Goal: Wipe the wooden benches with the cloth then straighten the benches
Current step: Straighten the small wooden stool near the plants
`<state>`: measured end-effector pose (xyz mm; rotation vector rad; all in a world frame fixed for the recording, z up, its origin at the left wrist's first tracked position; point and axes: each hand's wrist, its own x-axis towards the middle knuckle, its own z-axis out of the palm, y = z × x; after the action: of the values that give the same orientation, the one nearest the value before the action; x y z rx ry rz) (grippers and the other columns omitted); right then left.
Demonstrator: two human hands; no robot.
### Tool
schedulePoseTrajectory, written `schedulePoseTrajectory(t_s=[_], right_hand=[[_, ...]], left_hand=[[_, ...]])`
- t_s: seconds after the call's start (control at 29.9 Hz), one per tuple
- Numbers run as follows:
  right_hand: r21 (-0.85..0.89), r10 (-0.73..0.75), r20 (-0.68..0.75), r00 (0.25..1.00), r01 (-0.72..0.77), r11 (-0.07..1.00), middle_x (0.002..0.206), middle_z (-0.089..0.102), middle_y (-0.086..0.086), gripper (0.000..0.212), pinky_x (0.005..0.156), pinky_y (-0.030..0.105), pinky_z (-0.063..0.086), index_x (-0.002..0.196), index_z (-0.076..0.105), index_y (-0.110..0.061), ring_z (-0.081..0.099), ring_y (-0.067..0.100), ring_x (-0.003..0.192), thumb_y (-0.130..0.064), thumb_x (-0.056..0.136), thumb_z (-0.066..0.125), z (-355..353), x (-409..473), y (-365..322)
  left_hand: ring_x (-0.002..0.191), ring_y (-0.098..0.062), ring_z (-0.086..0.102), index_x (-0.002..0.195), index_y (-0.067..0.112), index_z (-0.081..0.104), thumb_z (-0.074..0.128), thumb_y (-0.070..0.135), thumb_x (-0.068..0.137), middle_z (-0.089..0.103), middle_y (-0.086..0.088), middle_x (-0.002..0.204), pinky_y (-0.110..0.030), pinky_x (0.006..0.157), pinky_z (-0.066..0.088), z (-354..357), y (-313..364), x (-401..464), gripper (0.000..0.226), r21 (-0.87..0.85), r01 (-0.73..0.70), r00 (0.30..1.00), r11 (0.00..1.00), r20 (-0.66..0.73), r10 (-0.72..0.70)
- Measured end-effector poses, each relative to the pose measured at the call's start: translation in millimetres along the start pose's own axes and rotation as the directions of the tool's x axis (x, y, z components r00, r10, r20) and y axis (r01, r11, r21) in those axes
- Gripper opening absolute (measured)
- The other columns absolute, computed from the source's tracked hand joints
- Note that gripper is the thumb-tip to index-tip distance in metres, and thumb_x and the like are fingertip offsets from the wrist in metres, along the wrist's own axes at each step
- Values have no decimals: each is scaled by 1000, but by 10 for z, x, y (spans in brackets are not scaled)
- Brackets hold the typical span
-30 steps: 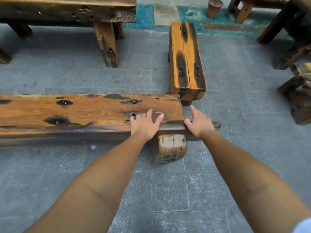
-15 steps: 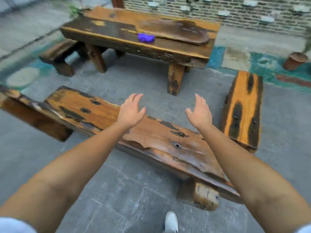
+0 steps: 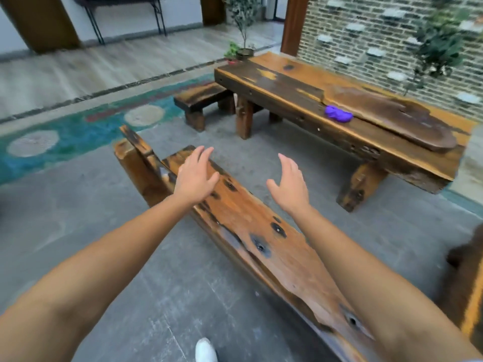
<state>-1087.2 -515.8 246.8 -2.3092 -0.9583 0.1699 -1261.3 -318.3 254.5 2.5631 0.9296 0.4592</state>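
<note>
A long orange-brown wooden bench (image 3: 261,239) with dark knots stands diagonally near the table (image 3: 300,100); a crumpled purple cloth (image 3: 338,114) lies on the table.

A paved courtyard seating area. A heavy wooden table (image 3: 339,100) and rough benches (image 3: 261,239) stand on grey paving (image 3: 78,218). A brick wall (image 3: 366,35) and potted plants (image 3: 241,30) border it

Both hands lifted off the long bench (image 3: 264,246), left grip (image 3: 194,176) and right grip (image 3: 288,185) now spread above it

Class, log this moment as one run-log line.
left hand: open, over long orange wooden bench | right hand: open, empty | crumpled purple cloth: on dark wooden table
</note>
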Motion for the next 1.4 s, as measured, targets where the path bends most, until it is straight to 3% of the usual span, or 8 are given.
schedulePoseTrajectory(t_s=[0.17,0.33,0.57,0.8,1.0,1.17,1.4], right_hand=[[7,-65,-14,998,65,998,165,32,8,72,119,46,35,160,30,-18,34,31,150,-32,95,59,507,769,-876],[75,-158,42,987,154,985,166,31,8,71,122,46,33,159,31,-17,32,30,151,-33,95,59,1403,1808,-2084],[123,-179,38,983,173,977,165,32,12,70,122,45,30,158,34,-13,32,32,151,-30,97,62,2652,3304,-3147],[82,-185,13,983,184,980,169,25,7,65,121,51,27,158,37,-23,22,29,155,-33,97,58,3574,4815,-4472],[93,-202,-32,979,205,974,168,28,6,58,118,51,30,152,44,-29,24,31,153,-34,96,58,3893,5424,-4945],[78,-80,-81,994,87,993,168,27,8,59,119,51,30,152,45,-28,23,31,153,-34,95,60,4891,6457,-5813],[26,-11,-158,987,15,1000,168,27,5,60,119,54,31,152,45,-29,24,30,154,-37,93,58,5448,7340,-6725]], left_hand=[[153,-29,26,158,21,29,57,40,97,25,-7,166,-52,121,30,-702,-705,698,70,22,-49,996,999,-78,50],[153,-28,26,157,20,32,58,39,96,26,-7,166,-49,121,29,-1248,-1852,1514,69,29,23,990,999,-140,-19],[152,-29,26,156,23,31,58,40,95,23,-6,167,-51,119,29,-1565,-3200,2728,69,97,51,989,994,-144,-37],[152,-27,25,154,24,35,55,42,96,26,-6,166,-53,121,27,-2239,-4534,4026,64,171,45,989,984,-149,-19],[152,-28,26,152,30,38,54,42,97,26,-5,166,-54,121,27,-2538,-5165,4528,59,193,1,979,981,-202,39],[152,-30,26,152,30,38,54,43,97,25,-5,167,-52,122,26,-2836,-6503,5656,59,149,-62,982,987,-166,86],[153,-27,23,153,30,36,51,45,98,25,-3,166,-49,121,22,-3283,-7453,6779,59,152,-196,970,969,-115,214]])
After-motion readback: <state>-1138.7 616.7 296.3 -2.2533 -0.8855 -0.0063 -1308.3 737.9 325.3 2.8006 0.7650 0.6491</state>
